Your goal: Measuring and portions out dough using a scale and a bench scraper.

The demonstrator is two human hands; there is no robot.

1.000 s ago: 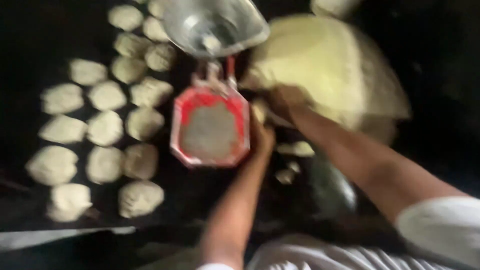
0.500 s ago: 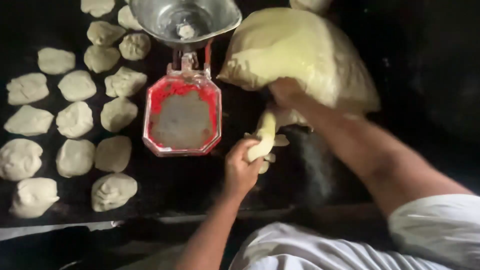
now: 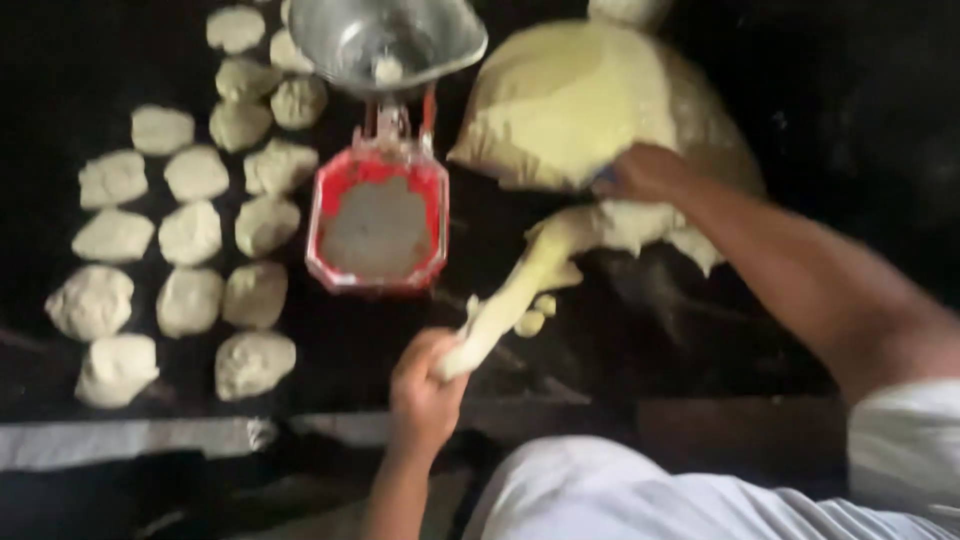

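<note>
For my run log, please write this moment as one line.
left hand: pulls dough strip | right hand: on dough mass | red scale | dough portions in rows

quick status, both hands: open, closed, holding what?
Left hand: closed on the end of a stretched dough strip.
Right hand: pressed on the big dough mass; grip unclear.

— What sits beside the red square-based weighing scale (image 3: 378,232)?
— Left of it, rows of pale, rough dough portions (image 3: 190,232) lie on the dark tabletop (image 3: 560,360).
— And above the scale?
— Its round shiny metal pan (image 3: 385,40), holding one small dough scrap (image 3: 387,69).
</note>
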